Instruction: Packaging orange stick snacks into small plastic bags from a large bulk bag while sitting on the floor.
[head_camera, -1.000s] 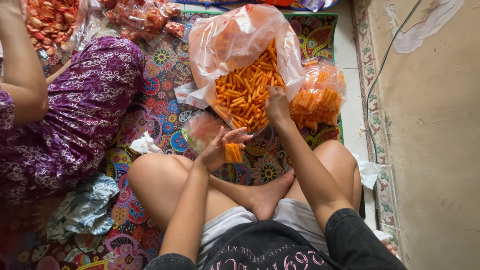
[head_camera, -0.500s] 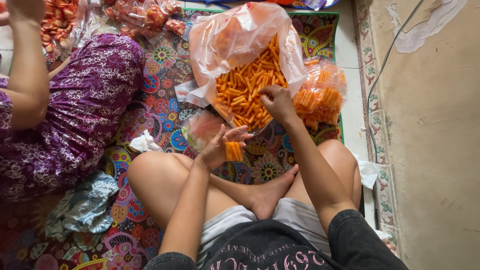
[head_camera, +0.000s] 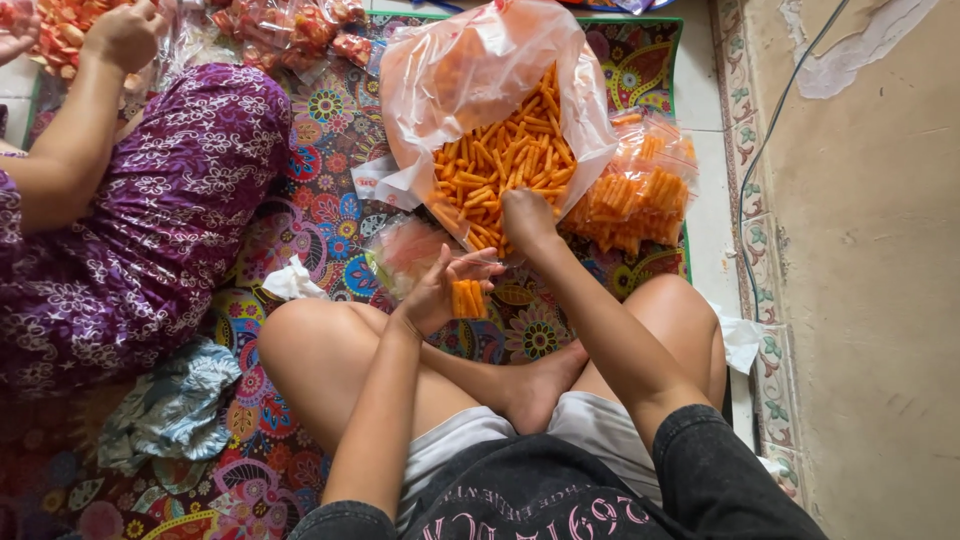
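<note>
- Sitting at the far left, another person in a purple patterned skirt (head_camera: 150, 230) works with an arm (head_camera: 75, 150) stretched toward red snack packets (head_camera: 290, 30) at the mat's top edge.
- Lying on the flowered mat (head_camera: 330, 130) near the wearer's knee are a crumpled white tissue (head_camera: 292, 282) and a blue-grey cloth (head_camera: 170, 410).
- Holding a small clear bag (head_camera: 415, 255) part-filled with sticks, the left hand (head_camera: 445, 290) is half closed around its mouth; thin film like this looks slippery and limp, so gripping at the rim suits it.
- Reaching into the big plastic bag (head_camera: 480, 90), the right hand (head_camera: 528, 215) is curled narrow over the orange snack sticks (head_camera: 510, 160); they look light, dry and brittle, best pinched gently.
- Stacked just right are filled small packets (head_camera: 635, 195).
</note>
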